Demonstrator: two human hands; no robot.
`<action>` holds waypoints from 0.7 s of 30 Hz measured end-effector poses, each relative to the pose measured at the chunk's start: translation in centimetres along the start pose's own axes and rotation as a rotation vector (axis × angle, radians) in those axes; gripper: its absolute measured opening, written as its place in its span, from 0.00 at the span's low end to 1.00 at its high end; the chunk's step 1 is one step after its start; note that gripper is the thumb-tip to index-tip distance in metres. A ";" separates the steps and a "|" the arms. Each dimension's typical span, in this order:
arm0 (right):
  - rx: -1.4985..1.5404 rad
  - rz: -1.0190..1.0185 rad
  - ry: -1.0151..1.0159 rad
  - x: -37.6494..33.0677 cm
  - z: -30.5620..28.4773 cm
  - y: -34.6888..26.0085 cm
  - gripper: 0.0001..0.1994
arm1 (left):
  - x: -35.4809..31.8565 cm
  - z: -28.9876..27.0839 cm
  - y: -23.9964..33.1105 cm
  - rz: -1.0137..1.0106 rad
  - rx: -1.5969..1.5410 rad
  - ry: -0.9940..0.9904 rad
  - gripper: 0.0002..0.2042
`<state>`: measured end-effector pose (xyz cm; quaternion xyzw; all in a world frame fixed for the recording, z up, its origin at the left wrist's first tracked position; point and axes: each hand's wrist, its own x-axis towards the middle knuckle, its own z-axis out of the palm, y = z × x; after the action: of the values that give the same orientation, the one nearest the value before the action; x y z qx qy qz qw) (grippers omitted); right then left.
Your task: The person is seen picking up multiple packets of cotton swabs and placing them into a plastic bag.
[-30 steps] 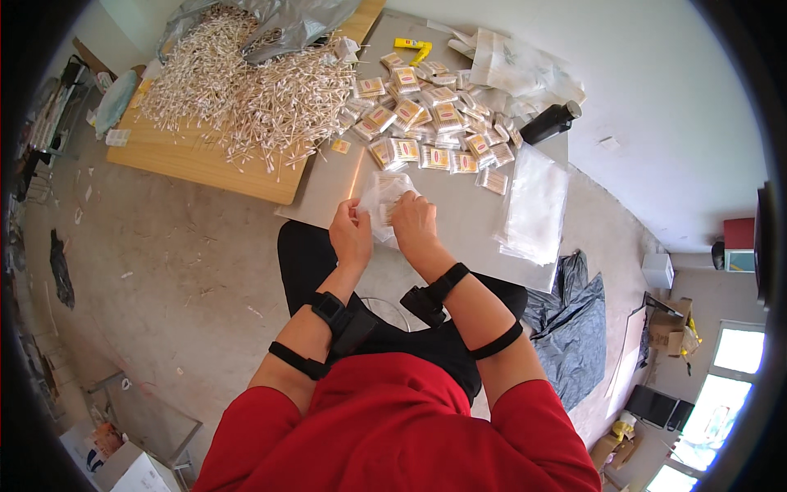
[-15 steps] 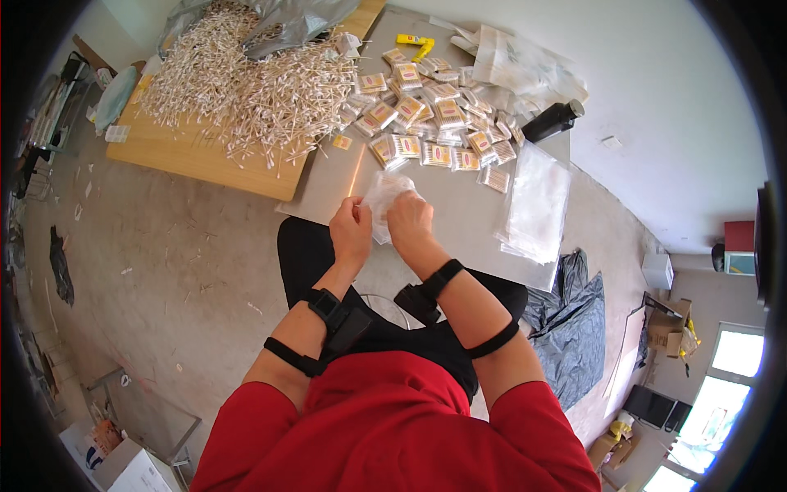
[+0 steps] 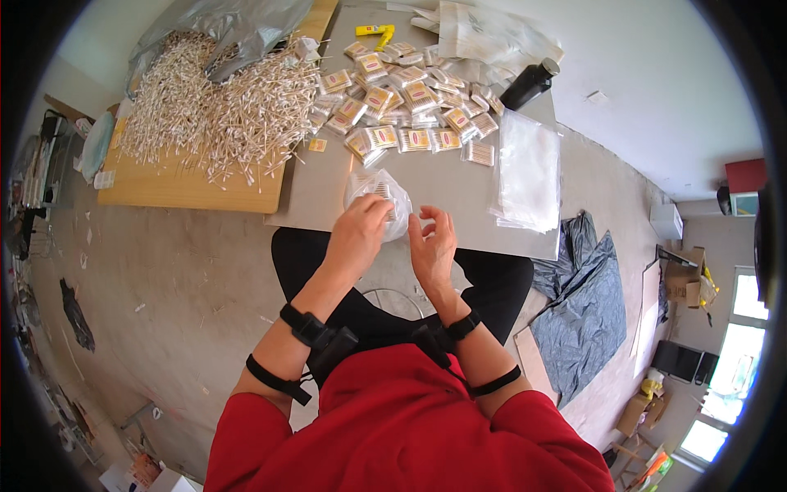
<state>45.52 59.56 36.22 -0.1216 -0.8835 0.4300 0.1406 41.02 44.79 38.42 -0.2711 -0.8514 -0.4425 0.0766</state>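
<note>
Center frame: small clear bag [image 3: 379,197] of cotton swabs is pinched by left hand [image 3: 358,234]; right hand [image 3: 432,244] half-curled beside, empty. Bag mouth should be held steady, swabs kept aligned.

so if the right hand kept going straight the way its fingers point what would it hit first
Probably the clear plastic bag that the left hand holds: the right hand points up and slightly left, toward the bag's right edge. Past that lies the grey board, then the pile of small packets. Depth is hard to judge.
</note>
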 end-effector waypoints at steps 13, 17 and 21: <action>0.329 0.426 0.039 -0.7 4.1 0.7 0.11 | 2.2 4.3 -4.6 -0.111 0.653 -0.512 0.06; 0.552 0.472 0.043 -1.0 5.1 1.3 0.12 | 3.1 3.9 -4.8 -0.100 0.651 -0.479 0.06; 0.610 0.572 0.026 -1.1 4.3 0.9 0.15 | 3.8 4.1 -5.1 -0.097 0.667 -0.602 0.06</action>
<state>45.12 56.58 32.80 -0.3201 -0.6444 0.6922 0.0561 35.55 47.18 33.74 -0.3082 -0.9434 -0.0485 -0.1120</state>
